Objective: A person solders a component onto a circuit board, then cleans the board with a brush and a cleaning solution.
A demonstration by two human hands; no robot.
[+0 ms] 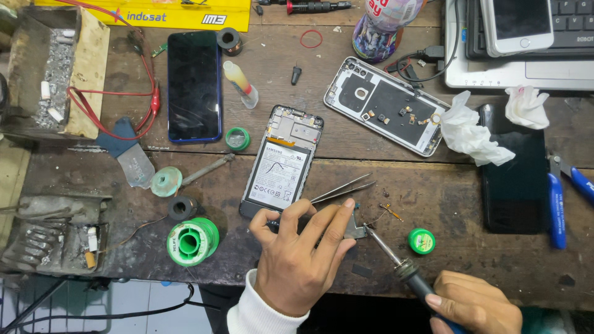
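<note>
A dark phone with a blue rim (194,86) lies screen up near the red wires (117,93). A green solder spool (192,241) sits at the bench edge (a smaller black reel (183,208) just beside it). Crumpled tissue (473,133) rests beside blue-handled pliers (557,207).

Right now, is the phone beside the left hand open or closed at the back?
Open. The phone lies with its back cover off: the battery and upper circuit board show, just above the left hand.

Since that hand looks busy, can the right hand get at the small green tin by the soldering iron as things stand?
Probably not freely. The small green tin lies uncovered on the table, just above the right hand, but that hand's grip is full with the soldering iron.
</note>
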